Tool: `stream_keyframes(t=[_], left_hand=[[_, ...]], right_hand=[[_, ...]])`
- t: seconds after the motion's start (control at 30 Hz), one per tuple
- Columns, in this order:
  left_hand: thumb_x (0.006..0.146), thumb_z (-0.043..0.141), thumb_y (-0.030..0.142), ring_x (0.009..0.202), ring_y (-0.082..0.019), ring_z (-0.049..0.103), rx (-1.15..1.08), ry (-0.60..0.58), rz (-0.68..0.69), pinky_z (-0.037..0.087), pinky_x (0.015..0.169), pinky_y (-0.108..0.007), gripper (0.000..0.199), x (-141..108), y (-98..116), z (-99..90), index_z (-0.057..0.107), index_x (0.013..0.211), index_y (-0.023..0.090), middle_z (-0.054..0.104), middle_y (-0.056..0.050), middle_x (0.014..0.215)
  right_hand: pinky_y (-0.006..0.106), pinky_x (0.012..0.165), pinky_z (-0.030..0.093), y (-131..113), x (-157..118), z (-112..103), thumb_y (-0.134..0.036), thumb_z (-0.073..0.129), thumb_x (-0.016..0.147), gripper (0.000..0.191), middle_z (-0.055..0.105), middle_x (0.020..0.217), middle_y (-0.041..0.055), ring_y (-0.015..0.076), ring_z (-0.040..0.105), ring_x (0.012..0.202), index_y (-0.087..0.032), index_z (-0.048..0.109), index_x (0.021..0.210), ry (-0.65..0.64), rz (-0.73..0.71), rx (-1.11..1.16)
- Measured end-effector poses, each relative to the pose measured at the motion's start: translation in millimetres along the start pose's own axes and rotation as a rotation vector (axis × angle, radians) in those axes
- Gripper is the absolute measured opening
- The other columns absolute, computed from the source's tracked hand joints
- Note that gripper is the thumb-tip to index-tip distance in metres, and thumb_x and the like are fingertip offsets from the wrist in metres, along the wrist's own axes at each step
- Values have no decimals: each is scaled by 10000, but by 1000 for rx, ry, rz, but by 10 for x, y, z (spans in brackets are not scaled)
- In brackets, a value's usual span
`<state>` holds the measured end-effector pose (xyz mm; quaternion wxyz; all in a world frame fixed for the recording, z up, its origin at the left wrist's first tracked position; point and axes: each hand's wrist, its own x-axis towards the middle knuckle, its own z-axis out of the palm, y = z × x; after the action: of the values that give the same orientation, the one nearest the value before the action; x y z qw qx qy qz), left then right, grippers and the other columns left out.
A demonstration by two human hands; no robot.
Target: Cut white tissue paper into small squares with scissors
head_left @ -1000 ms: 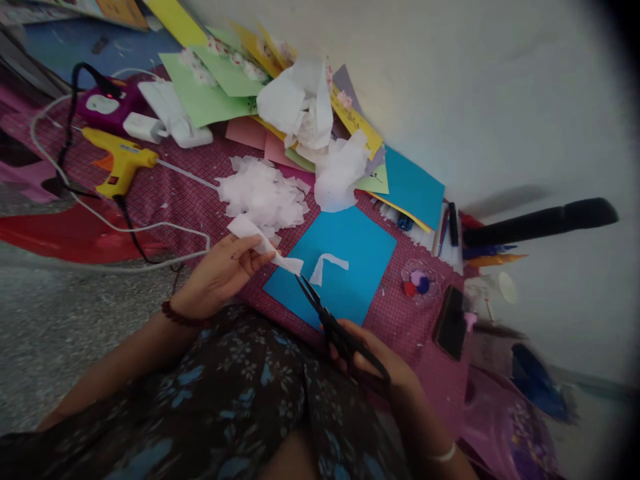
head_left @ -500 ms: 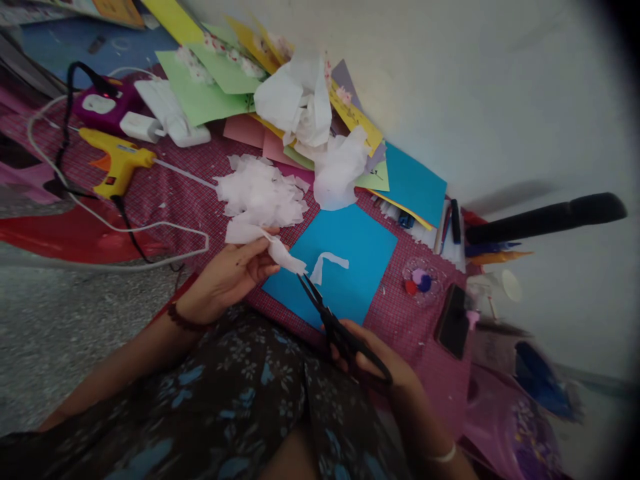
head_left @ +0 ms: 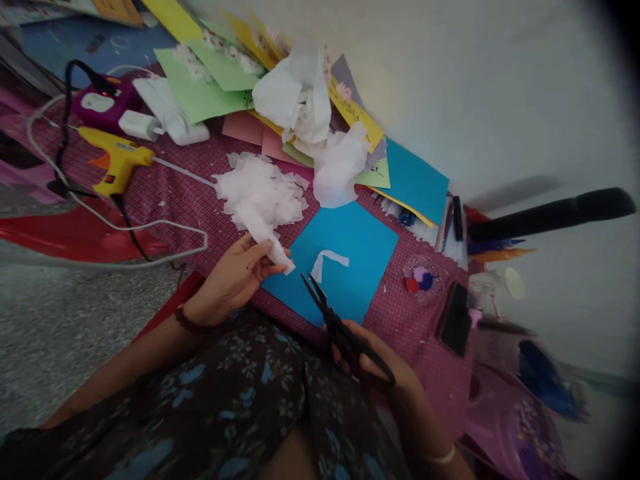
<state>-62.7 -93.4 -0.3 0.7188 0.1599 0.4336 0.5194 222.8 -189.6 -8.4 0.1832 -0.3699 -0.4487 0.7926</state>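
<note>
My left hand (head_left: 240, 273) pinches a strip of white tissue-like paper (head_left: 264, 235) between thumb and fingers. The strip's lower end points at the blue sheet, and its upper end overlaps a heap of cut white pieces (head_left: 263, 183). Black-handled scissors (head_left: 340, 327) are gripped in my right hand (head_left: 375, 357), with the blades slightly parted and just right of the strip, not touching it. Beneath both lies a blue paper sheet (head_left: 350, 233). A bent white offcut (head_left: 330, 257) rests on that sheet.
To the left lie a yellow glue gun (head_left: 117, 160), its cord and a purple power strip (head_left: 103, 103). Coloured cards (head_left: 210, 100) and crumpled white paper (head_left: 295, 93) fill the back. At right are a phone (head_left: 454, 320), a small dish (head_left: 423, 279) and a black rod (head_left: 555, 217).
The paper strip has come away from the scissor blades and now slants more steeply. My left hand has tilted with it, while the scissors have shifted only slightly.
</note>
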Motion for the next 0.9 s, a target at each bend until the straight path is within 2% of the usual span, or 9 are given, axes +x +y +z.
stream_keyframes(t=[0.1,0.2,0.33,0.47,0.53,0.9], left_hand=[[759,735,184,727,-154,710,23,16,40,605,644,-241,170,-14,8,30,625,890,183,715,-8,785],[689,768,120,739,-149,705,41,-12,9,594,664,-217,206,-17,5,47,640,846,155,723,-18,797],[670,795,162,625,-132,664,103,-37,-53,541,518,-182,206,-10,-8,45,655,816,120,727,-47,751],[664,818,209,516,-95,584,146,-37,-13,405,393,-156,215,-4,-16,50,661,780,119,701,-33,675],[668,821,225,501,-81,559,149,-30,8,373,390,-157,212,4,-19,55,664,764,119,697,-33,671],[645,825,249,495,-94,558,154,-4,-2,368,382,-172,247,42,-65,78,650,765,122,703,-36,662]], right_hand=[[186,498,371,12,11,-4,-695,655,774,756,570,926,53,110,501,674,-192,517,1320,-5,-14,15],[182,483,367,12,29,3,-699,653,771,769,565,928,55,109,498,668,-191,509,1330,-7,-7,14],[189,470,361,5,45,6,-710,642,771,776,563,934,60,117,502,668,-193,499,1331,1,12,3],[197,477,369,-8,55,4,-728,644,755,787,567,933,62,123,505,672,-191,504,1313,-10,38,-11],[196,477,363,-12,57,10,-729,642,755,782,565,926,57,120,501,668,-193,506,1308,-10,41,-11],[222,538,346,41,47,5,-738,660,731,801,581,929,42,117,503,682,-205,507,1309,-27,46,7]])
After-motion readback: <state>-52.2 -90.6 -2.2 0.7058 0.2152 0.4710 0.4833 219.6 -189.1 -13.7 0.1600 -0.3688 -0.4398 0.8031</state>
